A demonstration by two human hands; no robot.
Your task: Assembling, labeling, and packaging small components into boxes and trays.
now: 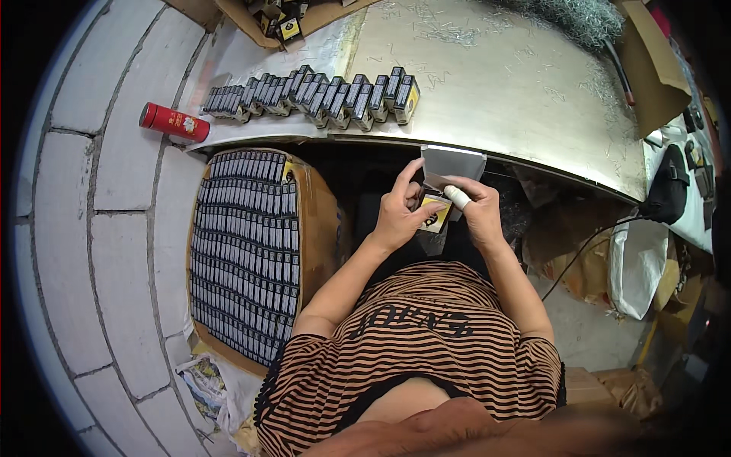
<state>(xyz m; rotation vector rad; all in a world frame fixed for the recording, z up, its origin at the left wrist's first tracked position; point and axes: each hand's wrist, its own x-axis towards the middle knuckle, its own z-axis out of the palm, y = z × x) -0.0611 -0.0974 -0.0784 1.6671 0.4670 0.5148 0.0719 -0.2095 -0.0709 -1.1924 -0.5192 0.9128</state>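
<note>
In front of my body, my left hand (399,212) grips a small yellow and black carton (435,215), its thumb on the front face and its index finger raised. My right hand (478,211) is closed at the carton's right upper side, with a white wrap (457,197) round one finger. A pale flap or card shows between the hands at the carton's top; whether it belongs to the carton I cannot tell. Just beyond my fingers, a grey tray-like piece (454,161) sits at the table edge.
Small cartons (358,99) stand in a staggered row on the metal-topped table (487,84). A red flask (173,123) lies at the left. Below it, a big cardboard box (316,221) is packed with cartons. Tangled wire pieces (571,19) lie at the back right; a black cable (586,247) hangs at right.
</note>
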